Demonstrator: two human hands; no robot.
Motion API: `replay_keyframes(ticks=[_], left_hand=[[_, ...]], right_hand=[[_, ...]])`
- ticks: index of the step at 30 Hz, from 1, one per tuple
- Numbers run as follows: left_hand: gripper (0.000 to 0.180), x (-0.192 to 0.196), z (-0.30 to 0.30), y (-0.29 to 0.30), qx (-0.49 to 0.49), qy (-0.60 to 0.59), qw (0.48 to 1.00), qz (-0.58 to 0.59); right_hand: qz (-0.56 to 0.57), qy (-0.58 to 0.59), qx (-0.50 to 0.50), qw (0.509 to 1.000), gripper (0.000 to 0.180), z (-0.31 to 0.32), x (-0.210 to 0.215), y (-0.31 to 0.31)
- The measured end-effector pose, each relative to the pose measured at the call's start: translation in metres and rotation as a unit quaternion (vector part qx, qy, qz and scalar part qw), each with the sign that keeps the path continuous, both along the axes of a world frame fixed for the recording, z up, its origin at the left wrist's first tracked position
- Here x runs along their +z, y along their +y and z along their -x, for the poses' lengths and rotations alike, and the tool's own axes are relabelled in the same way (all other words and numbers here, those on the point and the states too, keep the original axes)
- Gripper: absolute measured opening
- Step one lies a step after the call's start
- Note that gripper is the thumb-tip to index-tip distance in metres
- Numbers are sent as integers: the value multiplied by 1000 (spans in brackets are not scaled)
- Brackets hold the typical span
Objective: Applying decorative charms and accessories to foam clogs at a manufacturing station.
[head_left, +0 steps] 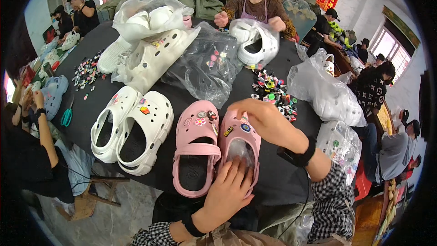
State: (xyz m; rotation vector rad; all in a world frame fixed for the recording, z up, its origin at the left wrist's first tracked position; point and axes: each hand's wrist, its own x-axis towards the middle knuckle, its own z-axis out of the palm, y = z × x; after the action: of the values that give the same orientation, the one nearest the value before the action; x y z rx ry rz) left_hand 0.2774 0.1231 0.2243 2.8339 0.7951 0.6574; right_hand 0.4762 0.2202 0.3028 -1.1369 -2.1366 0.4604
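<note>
Right pink clog (239, 143) sits at the counter (282, 182) edge beside its mate (195, 148). Left hand (230, 191) lies flat, fingers spread over the clear stuffing in its opening; right hand (259, 116) looks pinched on a charm at the toe, I think. Keep that brace firm and push straight down.

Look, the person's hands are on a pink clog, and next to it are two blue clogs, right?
Not quite. The left hand and right hand are on a pink clog, but the pair beside it, the two clogs, is white, as the head view shows.
</note>
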Motion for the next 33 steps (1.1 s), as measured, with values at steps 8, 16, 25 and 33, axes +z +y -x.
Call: replay_keyframes(ticks=[8, 16, 25, 33], left_hand=[[70, 1, 4, 5, -10, -56, 998, 37], [60, -3, 6, 8, -24, -69, 995, 62], [57, -2, 6, 10, -24, -78, 994, 69], [57, -1, 8, 11, -20, -77, 995, 55]], right_hand=[[92, -208, 160, 961, 23, 1, -8, 30], [191, -31, 202, 960, 16, -7, -24, 37], [232, 294, 28, 927, 11, -7, -47, 1], [179, 312, -149, 921, 9, -34, -21, -8]])
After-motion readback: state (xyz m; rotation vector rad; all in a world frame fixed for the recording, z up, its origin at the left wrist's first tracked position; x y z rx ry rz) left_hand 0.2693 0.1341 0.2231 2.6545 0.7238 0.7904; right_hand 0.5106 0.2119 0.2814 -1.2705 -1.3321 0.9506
